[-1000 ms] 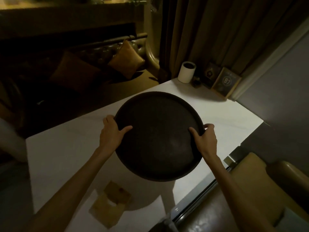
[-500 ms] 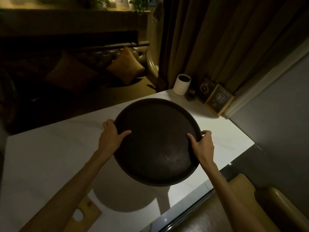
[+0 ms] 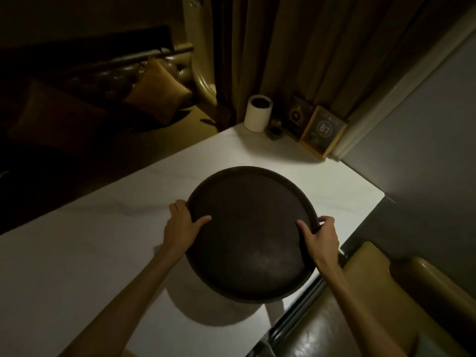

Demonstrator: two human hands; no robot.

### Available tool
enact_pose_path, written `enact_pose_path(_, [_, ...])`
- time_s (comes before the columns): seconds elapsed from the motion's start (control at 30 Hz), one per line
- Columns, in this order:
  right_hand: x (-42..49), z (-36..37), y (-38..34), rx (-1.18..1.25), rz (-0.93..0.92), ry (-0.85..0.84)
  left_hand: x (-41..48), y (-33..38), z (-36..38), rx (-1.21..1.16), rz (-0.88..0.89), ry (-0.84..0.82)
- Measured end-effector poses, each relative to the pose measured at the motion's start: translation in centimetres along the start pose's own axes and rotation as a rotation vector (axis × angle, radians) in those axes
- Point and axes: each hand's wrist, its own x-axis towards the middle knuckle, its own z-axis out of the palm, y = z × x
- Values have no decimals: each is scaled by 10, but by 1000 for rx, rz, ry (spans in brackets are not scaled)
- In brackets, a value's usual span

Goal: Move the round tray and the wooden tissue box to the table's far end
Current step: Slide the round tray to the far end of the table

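Observation:
A dark round tray (image 3: 251, 228) hangs above the white table (image 3: 77, 248), casting a shadow below its near edge. My left hand (image 3: 181, 226) grips the tray's left rim, thumb lying on the inside. On the right rim, my right hand (image 3: 320, 238) holds the tray the same way. The wooden tissue box is out of view.
At the table's far end stand a white cylindrical holder (image 3: 258, 113), a small dark item (image 3: 275, 131) and a framed sign marked B7 (image 3: 323, 131), backed by curtains. A padded chair (image 3: 360, 305) sits to the right; a sofa with cushions (image 3: 157, 92) lies at the left.
The tray, held in both hands, has travelled toward the table's far end. The wooden tissue box near the front edge has slipped out of the frame.

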Motion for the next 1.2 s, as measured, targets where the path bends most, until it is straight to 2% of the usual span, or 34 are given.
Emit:
enact_pose_path(0.33, [132,-2,103,-40,122,1,83,63,154,26,-55,-155])
enact_pose_path(0.63, [289,-7,152,-68,152,56,196,154,271,3,-112,-223])
enact_pose_path(0.8, [368,29,157,-26,145,44,266,173,308,81,-219,-211])
enact_pose_path(0.9, [402,62,154,-6,117,4,298,163,317,42,-259,-185])
enact_pose_path(1.2, [468,134,160,-39,92,-89,370,142,342,14,-267,-165])
